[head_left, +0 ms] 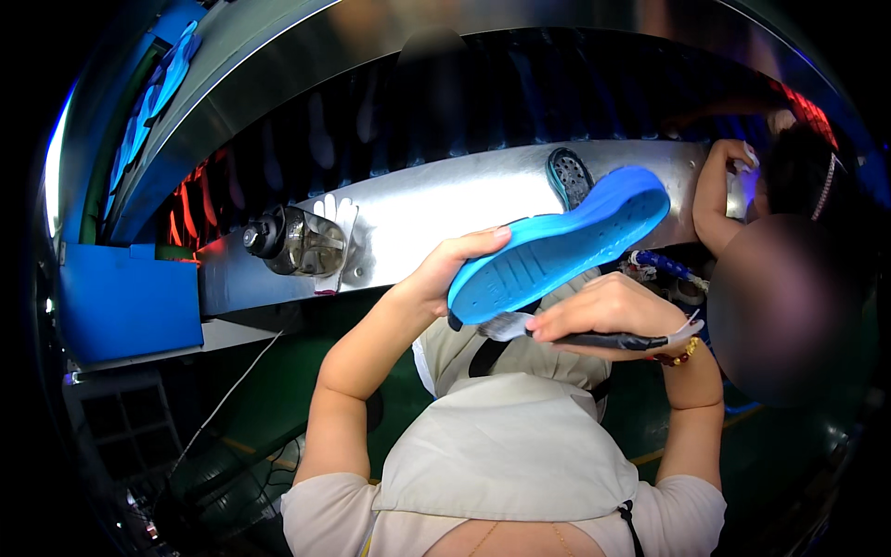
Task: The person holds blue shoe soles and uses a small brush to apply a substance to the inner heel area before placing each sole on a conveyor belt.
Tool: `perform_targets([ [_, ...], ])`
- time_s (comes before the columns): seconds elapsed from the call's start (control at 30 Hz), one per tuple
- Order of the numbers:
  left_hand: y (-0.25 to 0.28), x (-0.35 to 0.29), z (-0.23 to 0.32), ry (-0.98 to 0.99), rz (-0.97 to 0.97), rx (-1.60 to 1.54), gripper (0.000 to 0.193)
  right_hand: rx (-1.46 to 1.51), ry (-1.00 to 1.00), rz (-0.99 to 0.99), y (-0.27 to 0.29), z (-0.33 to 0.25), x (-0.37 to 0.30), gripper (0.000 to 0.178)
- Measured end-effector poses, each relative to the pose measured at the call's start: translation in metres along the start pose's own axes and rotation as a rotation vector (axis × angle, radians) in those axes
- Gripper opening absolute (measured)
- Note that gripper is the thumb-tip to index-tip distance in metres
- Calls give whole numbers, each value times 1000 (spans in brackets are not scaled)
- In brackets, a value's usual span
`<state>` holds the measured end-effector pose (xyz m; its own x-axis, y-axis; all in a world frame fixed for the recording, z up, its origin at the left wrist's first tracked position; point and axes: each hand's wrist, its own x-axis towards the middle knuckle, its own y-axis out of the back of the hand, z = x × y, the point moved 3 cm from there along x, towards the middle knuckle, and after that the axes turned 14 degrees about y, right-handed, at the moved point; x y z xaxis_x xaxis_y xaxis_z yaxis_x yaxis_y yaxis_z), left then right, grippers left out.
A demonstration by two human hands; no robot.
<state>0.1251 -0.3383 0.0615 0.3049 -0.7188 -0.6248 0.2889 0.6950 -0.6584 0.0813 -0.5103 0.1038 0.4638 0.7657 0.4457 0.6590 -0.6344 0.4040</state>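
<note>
one blue sole [561,255] gripped in left hand [452,269] by worktop [418,209] edge; right hand [614,311] grips brush [594,341], tip near sole's lower rim, contact unclear. bottle [311,243], glove [342,223] on worktop.

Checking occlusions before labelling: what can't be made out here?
Head view: far side of the blue sole, turned from the camera.
Head view: left hand, most fingers behind the sole.
Head view: right hand, palm turned away, holding the brush.
Head view: co-worker, partly covered by a blurred patch.
</note>
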Motion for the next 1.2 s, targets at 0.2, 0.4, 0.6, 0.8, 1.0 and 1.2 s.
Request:
perform_targets([
  [0.2, -1, -4, 1, 111, -23, 103, 58, 24, -5, 52, 7, 13, -17, 21],
  [0.4, 12, -15, -8, 185, 168, 115, 62, -76, -120, -243, 8, 5, -12, 15],
  [0.6, -5, -13, 0, 106, 193, 273, 61, -107, -160, -85, 15, 15, -28, 16],
  [0.8, 7, -17, -5, 97, 206, 193, 61, -70, -65, 43, 34, 11, -26, 17],
  [1.0, 11, -16, -1, 83, 327, 306, 62, -108, -199, -32, 31, 23, -43, 22],
  [1.2, 9, -2, -4, -50, 120, -38, 60, 402, -332, 364, 9, 21, -19, 21],
])
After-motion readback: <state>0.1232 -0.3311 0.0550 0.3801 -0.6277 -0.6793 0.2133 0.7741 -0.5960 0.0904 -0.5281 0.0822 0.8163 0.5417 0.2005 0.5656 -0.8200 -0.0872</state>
